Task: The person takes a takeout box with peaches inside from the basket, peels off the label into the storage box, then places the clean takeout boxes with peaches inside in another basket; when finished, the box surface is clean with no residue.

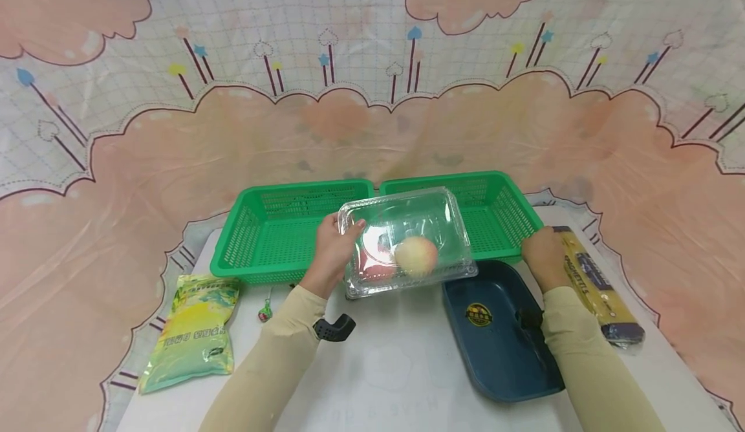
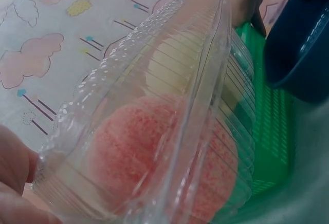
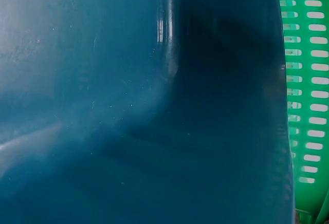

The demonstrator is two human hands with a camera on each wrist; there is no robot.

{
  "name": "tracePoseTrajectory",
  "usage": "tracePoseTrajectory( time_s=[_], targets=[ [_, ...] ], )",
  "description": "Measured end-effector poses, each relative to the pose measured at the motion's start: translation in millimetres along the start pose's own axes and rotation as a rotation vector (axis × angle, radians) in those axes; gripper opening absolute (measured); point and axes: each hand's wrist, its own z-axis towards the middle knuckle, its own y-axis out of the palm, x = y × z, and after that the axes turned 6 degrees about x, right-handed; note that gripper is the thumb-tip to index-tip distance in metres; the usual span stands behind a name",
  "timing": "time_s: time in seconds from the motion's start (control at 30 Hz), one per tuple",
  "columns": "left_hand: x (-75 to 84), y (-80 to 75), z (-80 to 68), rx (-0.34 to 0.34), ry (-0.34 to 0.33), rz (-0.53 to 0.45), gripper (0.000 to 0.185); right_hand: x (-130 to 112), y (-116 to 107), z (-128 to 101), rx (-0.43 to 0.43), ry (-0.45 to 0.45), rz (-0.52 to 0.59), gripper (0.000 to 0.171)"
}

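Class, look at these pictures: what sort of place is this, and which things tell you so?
Probably a staged tabletop set rather than a real kitchen: a cartoon cloud backdrop cloth hangs behind a white table with two green baskets, and the left hand holds a clear fruit box.

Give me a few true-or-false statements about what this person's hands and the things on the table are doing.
1. The left hand holds a clear plastic box with fruit inside. True.
2. The two baskets are red. False: both are green.
3. The blue tray has a round sticker in it. True.
4. The right hand grips the yellow-green pouch. False: the pouch lies apart at the far left; the right hand is beside the spaghetti packet.
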Motion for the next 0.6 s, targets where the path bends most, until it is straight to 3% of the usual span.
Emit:
tracePoseTrajectory(
  time_s=[0.33,0.6],
  targets=[
    [2.3,14.0,12.6,-0.004,-0.014,-0.004,0.064,1.7,0.7,1.3,-0.007,-0.003,0.008,0.032],
    [8.4,26.2,21.4,0.01,0.003,-0.013,0.058,1.7,1.3,-0.7,0.012,-0.015,0.002,0.036]
  ],
)
